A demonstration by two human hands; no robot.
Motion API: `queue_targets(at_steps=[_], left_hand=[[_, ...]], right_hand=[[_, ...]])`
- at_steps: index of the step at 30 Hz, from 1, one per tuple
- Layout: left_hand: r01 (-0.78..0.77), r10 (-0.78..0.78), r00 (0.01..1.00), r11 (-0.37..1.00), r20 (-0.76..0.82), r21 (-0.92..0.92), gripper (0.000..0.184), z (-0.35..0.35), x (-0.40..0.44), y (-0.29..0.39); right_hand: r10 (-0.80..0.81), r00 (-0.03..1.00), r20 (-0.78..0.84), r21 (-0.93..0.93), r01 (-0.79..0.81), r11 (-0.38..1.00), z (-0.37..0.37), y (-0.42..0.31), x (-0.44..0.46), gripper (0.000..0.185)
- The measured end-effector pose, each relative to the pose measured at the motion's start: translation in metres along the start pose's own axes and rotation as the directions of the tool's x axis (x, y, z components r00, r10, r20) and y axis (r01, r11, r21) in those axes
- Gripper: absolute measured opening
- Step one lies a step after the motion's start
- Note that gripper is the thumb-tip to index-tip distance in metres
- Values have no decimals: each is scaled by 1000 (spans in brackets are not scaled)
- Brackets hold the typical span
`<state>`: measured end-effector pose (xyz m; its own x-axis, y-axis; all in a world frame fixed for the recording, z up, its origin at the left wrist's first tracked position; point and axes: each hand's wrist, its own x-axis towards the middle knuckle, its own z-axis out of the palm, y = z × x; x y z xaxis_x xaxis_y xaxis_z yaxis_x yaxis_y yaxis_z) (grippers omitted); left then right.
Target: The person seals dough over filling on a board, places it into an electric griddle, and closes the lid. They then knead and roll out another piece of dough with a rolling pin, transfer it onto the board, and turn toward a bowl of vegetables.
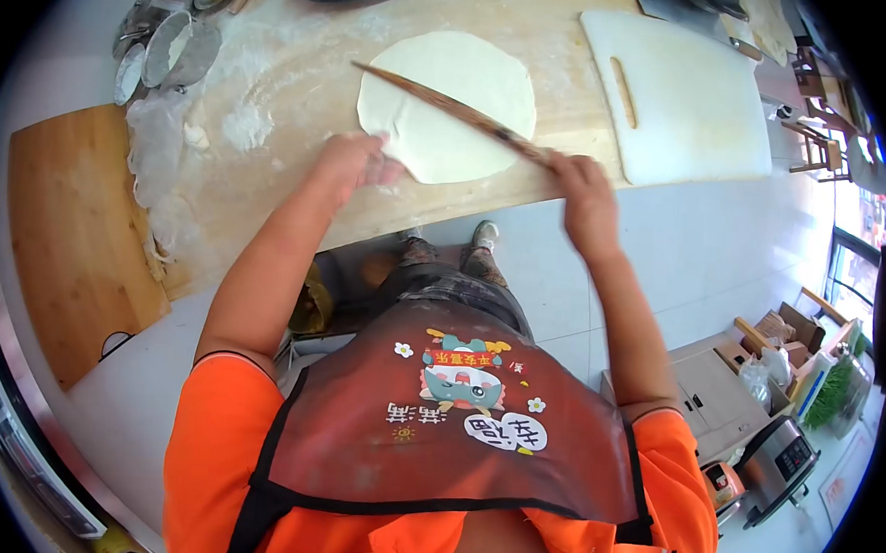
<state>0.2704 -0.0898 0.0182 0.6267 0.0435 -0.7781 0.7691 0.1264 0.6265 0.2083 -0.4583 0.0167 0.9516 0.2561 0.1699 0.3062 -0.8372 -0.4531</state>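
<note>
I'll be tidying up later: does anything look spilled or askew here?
Mildly, yes. White powder lies scattered on the table, left of the dough sheet, and the sheet looks puckered near the left hand, unlike its smoother remainder. Both may be ordinary when handling dough.

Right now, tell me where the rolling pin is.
In the head view, upper centre, the rolling pin slants over the flattened dough, its near end in the right hand.

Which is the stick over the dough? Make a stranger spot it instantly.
On the floured wooden worktop lies a round dough sheet. Slanting over it, held by the right hand, is the stick: long, brown and tapering to a point, unlike the broad white board nearby.
</note>
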Motion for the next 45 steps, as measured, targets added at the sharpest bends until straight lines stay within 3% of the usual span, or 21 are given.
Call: queue_targets(at_steps=[3,4,5,6,7,9,14,17,18,21,23,26,27,31,33,35,37,40,43,44,45], left_hand=[[-171,130,985,857,-117,-486,44,42,6,45],[-484,477,870,874,-121,-38,46,56,25,40],[-692,742,669,603,38,396,47,69,46,31],[-721,839,445,128,313,681,50,82,58,23],[-502,814,330,-278,478,819,57,98,39,6],[-576,617,432,-373,658,728,64,82,5,-17],[-645,503,576,-206,645,736,70,15,-68,-77],[-508,660,507,-291,554,811,67,38,-25,-54],[-436,697,513,-290,500,852,65,54,1,-32],[-323,846,426,-190,322,927,60,94,100,33],[-327,799,411,-321,439,889,61,77,104,41],[-419,651,387,-506,653,754,62,37,42,27],[-476,573,453,-492,683,729,63,15,10,0],[-585,518,560,-304,646,752,64,39,-33,-41],[-605,540,475,-374,695,703,64,114,-2,-23],[-742,636,211,-390,742,545,66,205,29,1],[-686,645,32,-541,764,486,66,277,39,16],[-730,633,117,-468,765,498,68,255,45,7],[-503,626,520,-325,581,801,70,150,14,-5],[-418,753,450,-298,480,858,60,113,5,-19],[-494,776,510,-89,371,865,53,75,4,-29]], right_hand=[[-134,991,31,-46,135,990,-30,32,6,50],[-147,988,43,-49,149,988,-31,32,5,51],[-162,985,51,-48,165,985,-29,30,6,52],[-178,982,57,-44,181,982,-27,29,7,53],[-175,980,93,-32,179,983,-28,29,3,54],[-170,973,158,-5,173,985,-33,28,-15,56],[-196,906,374,151,149,977,-45,6,-58,68],[-139,905,401,37,136,990,-46,17,-24,67],[-179,940,290,55,170,984,-39,27,-12,66],[-110,971,211,-64,126,990,-32,24,26,67],[-28,950,311,-17,35,999,-8,4,11,69],[-33,965,259,432,-86,898,45,-56,-51,59],[38,904,426,563,-297,771,43,-79,-62,63],[116,886,448,600,-394,696,47,-95,-101,65],[218,905,366,527,-395,753,26,-72,-106,66],[284,907,312,383,-394,836,5,-41,-106,67],[337,911,238,334,-402,852,-10,-36,-102,64],[355,888,291,384,-448,807,3,-46,-99,67],[242,911,333,476,-384,791,33,-72,-97,76],[153,924,350,575,-341,743,49,-81,-93,77],[79,970,228,656,-213,724,66,-95,-88,76]])
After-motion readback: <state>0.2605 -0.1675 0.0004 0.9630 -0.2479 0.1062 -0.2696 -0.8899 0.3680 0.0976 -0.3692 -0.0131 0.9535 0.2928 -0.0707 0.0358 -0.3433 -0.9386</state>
